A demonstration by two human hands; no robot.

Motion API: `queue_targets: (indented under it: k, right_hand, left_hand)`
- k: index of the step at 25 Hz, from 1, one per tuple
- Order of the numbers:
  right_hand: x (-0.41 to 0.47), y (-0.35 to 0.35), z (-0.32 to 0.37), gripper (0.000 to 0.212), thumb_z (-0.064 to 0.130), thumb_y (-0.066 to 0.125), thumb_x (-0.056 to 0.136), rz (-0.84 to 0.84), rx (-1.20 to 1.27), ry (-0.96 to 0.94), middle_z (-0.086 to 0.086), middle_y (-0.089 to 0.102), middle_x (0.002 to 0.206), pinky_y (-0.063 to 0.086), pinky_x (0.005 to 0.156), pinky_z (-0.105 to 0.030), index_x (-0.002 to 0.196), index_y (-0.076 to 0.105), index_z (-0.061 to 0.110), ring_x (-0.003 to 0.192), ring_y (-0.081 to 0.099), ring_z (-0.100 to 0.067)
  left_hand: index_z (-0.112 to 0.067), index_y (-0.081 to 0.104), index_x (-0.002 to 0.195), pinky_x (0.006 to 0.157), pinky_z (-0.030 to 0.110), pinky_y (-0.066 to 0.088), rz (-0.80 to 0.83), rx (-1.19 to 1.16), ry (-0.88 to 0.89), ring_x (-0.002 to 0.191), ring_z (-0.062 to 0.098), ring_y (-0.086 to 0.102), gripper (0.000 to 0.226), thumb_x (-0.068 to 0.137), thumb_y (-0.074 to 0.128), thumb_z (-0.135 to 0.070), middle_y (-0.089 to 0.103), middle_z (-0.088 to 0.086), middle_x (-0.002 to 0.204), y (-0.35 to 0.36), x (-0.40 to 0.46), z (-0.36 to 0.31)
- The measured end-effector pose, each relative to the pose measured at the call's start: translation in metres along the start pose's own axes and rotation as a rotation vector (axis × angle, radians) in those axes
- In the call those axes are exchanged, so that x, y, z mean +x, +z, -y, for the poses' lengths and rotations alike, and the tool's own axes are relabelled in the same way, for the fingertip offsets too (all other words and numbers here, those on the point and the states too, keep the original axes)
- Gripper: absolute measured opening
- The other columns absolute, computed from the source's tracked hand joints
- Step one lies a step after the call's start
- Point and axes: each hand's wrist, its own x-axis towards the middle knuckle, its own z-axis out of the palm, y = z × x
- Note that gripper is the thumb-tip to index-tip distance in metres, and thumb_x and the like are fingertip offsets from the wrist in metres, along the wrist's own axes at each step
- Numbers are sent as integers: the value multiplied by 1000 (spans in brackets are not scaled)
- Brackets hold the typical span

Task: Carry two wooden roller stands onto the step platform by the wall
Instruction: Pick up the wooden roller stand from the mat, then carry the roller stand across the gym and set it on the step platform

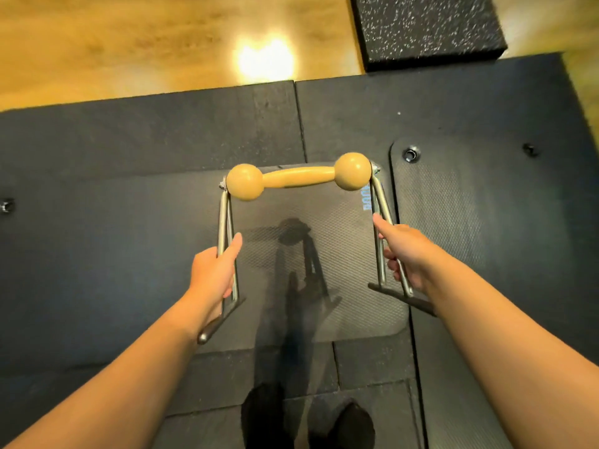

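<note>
You hold one roller stand (299, 179) clear of the floor, above the dark floor mats (129, 205). Your left hand (212, 273) is closed around the left metal leg (223, 222), your right hand (405, 251) around the right leg (382, 202); fingers wrapped, index fingers extended along the legs. The speckled block (428, 27) at the mats' far right corner may be the step platform. By my judgement, the carry is under way; no stand is delivered, and the second stand is out of view.

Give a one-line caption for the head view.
Both hands, left hand and right hand, hold a roller stand by its metal legs above dark mats.
</note>
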Motion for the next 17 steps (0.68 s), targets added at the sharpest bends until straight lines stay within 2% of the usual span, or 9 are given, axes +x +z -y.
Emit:
queue_targets:
  k: [4, 7, 9, 13, 17]
  right_hand:
    - [-101, -31, 74, 45, 66, 58, 96, -64, 96, -149, 2, 45, 70, 28, 48, -25, 98, 58, 21, 53, 35, -13]
    - [-197, -61, 136, 37, 58, 61, 98, -112, 168, -275, 1, 41, 70, 29, 41, -21, 95, 55, 21, 48, 35, -11]
    - [-266, -81, 173, 33, 52, 62, 99, -142, 227, -365, 0, 39, 70, 30, 38, -18, 93, 53, 21, 45, 36, -10]
    - [-393, -119, 242, 26, 43, 52, 107, -226, 247, -553, 0, 38, 67, 24, 46, -28, 98, 54, 19, 52, 32, -13]
    - [-528, -154, 307, 26, 32, 41, 113, -287, 349, -725, 1, 39, 67, 25, 36, -19, 100, 60, 20, 46, 36, -8]
  left_hand:
    - [-22, 38, 68, 34, 20, 23, -31, -84, 140, 34, 12, 32, 50, 96, 68, -51, 36, -4, 45, -34, -72, -99]
    - [-16, 49, 71, 33, 19, 29, -69, -112, 277, 33, 13, 48, 45, 103, 59, -46, 52, -2, 45, -65, -145, -197]
    - [-14, 53, 74, 33, 18, 30, -77, -146, 364, 34, 11, 51, 43, 104, 57, -45, 57, -3, 47, -90, -199, -261]
    - [-18, 49, 70, 34, 16, 27, -39, -198, 523, 33, 9, 41, 46, 105, 55, -47, 46, -9, 44, -135, -313, -373]
    - [-20, 45, 71, 36, 16, 23, -26, -293, 679, 34, 6, 29, 45, 105, 55, -49, 36, -14, 44, -188, -436, -472]
